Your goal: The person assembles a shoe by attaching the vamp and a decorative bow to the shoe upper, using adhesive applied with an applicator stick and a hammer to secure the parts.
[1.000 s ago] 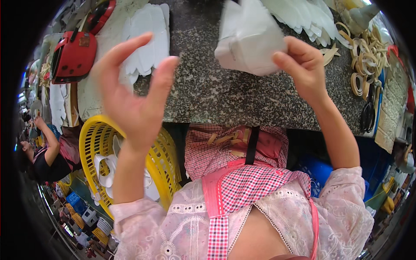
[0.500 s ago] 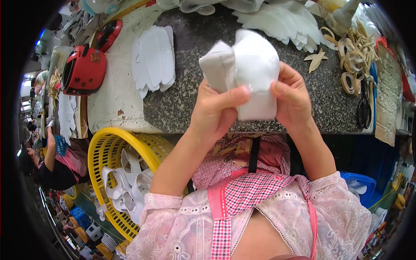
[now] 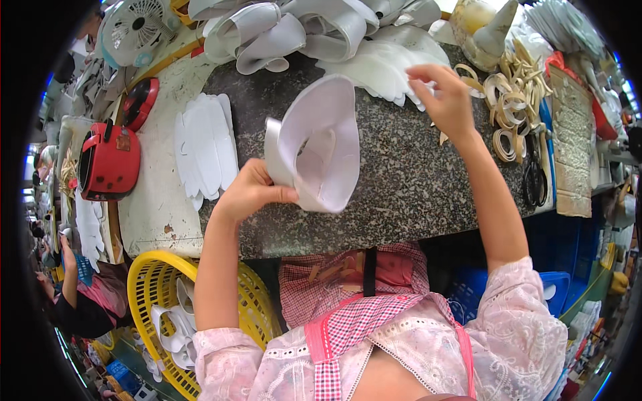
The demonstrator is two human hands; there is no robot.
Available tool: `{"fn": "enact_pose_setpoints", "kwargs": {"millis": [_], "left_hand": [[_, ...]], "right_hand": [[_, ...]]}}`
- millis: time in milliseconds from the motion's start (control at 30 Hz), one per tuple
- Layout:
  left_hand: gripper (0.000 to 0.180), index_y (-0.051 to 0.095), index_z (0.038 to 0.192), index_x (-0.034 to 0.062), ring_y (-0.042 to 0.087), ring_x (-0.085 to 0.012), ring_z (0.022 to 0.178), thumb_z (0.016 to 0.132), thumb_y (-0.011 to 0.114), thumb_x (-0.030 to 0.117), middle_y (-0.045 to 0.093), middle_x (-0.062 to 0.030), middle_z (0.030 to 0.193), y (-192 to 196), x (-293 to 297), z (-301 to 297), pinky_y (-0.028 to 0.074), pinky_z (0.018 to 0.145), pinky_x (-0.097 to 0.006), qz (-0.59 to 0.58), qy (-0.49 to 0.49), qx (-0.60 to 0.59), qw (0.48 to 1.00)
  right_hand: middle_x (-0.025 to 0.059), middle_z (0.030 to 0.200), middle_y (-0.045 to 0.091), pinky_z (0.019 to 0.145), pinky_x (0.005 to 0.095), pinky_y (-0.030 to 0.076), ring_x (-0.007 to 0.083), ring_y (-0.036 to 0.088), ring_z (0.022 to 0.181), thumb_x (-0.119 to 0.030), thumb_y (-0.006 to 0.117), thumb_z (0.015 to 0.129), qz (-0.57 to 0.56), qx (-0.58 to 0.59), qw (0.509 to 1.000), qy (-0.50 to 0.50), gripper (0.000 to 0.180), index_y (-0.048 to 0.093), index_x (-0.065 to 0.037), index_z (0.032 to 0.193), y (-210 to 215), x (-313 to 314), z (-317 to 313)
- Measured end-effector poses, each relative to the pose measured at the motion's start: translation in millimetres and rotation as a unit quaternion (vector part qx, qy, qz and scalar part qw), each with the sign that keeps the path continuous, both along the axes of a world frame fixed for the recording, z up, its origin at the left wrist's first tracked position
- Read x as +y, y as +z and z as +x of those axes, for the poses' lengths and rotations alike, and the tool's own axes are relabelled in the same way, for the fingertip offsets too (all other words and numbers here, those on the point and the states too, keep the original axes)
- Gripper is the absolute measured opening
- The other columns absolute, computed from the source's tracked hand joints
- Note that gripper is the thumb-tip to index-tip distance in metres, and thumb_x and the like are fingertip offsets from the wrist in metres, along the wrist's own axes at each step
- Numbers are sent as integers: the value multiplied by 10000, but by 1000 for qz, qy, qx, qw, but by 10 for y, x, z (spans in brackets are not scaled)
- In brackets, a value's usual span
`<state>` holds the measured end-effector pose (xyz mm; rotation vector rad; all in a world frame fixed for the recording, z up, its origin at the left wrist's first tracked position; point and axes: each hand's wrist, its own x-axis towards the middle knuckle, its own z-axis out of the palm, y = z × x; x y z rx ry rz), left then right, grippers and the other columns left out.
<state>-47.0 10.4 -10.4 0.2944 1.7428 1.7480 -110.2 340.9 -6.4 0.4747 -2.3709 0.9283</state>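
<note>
My left hand is closed on the lower left edge of a white shoe upper, thumb on the near side. The upper stands tilted above the dark speckled stone slab, and its hollow inside faces me. My right hand is raised to the right, fingers bent and apart from the thumb, with nothing visible between them. It is nearest to a fanned stack of thin white cut pieces. A second stack of white pieces lies to the left of the slab.
Several white uppers are heaped at the back. To the right lie tan strips, black scissors and a worn board. A red box-shaped device stands left, and a yellow basket with white uppers stands below the table edge.
Both hands gripped the upper before. My right hand has let go and moved up and right. The upper has turned so its inside shows, held further left by my left hand.
</note>
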Motion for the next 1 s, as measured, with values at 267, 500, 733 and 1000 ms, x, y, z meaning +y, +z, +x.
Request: {"fn": "enact_pose_setpoints", "kwargs": {"millis": [267, 500, 733, 1000], "left_hand": [[164, 623, 729, 87, 643, -194, 822, 794, 580, 230, 675, -67, 797, 40, -143, 102, 302, 968, -415, -82, -72, 69, 992], [112, 624, 764, -13, 616, -206, 772, 728, 641, 92, 645, -117, 798, -94, -174, 70, 476, 720, -309, 8, -81, 60, 995], [279, 558, 1007, -1, 629, -286, 781, 807, 606, 188, 633, -135, 788, -152, -161, 169, 479, 784, -417, 3, -105, 123, 987], [135, 623, 802, 7, 619, -215, 802, 705, 662, 92, 641, -117, 807, -34, -70, 219, 480, 748, -325, 17, -50, 63, 997]], "right_hand": [[57, 788, 639, 663, 328, 475, 206, 596, 709, -133, 603, 745, 74, -85, 992, -53, 200, 644, -90, 937, 58, 436, -163], [33, 940, 617, 766, 327, 479, 212, 574, 870, 9, 613, 726, 180, -68, 981, 22, 266, 657, -106, 961, -31, 961, 323], [3, 834, 583, 725, 322, 470, 192, 548, 849, -79, 659, 710, 322, 15, 943, 80, 104, 609, -95, 799, -110, 867, 262], [57, 764, 509, 716, 379, 417, 252, 515, 798, -116, 620, 758, 235, -172, 955, 58, 141, 493, -59, 777, -47, 913, 421]]}}
